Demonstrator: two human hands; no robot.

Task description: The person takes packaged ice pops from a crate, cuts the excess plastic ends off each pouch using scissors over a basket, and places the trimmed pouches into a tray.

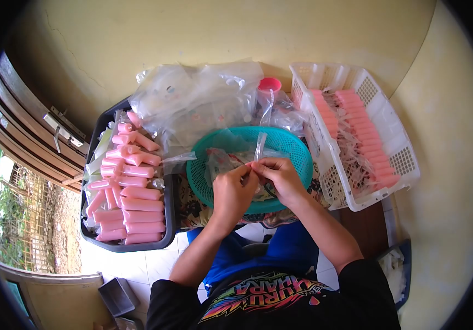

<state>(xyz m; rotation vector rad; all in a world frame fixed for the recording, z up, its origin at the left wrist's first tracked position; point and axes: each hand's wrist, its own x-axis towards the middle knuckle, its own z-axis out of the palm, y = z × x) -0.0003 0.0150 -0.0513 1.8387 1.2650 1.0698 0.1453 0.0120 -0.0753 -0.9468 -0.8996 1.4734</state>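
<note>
Over a teal plastic basket (193, 184), my left hand (234, 190) and my right hand (280, 176) meet with fingertips pressed together. Both pinch a narrow clear plastic sleeve (260, 145), whose free end sticks up above the fingers. What lies below the pinch is mostly hidden by my hands. Crumpled clear plastic (222, 159) sits inside the basket. To the left, a black tray (169, 231) holds many pink filled plastic tubes (142, 204), some lying across others.
On the right stands a white crate (352, 201) with rows of pink tubes (365, 132). Large clear plastic bags (203, 93) and a pink cup (270, 84) lie behind the basket. A wooden shutter door (33, 121) is at the left, a grey bin (118, 297) on the floor.
</note>
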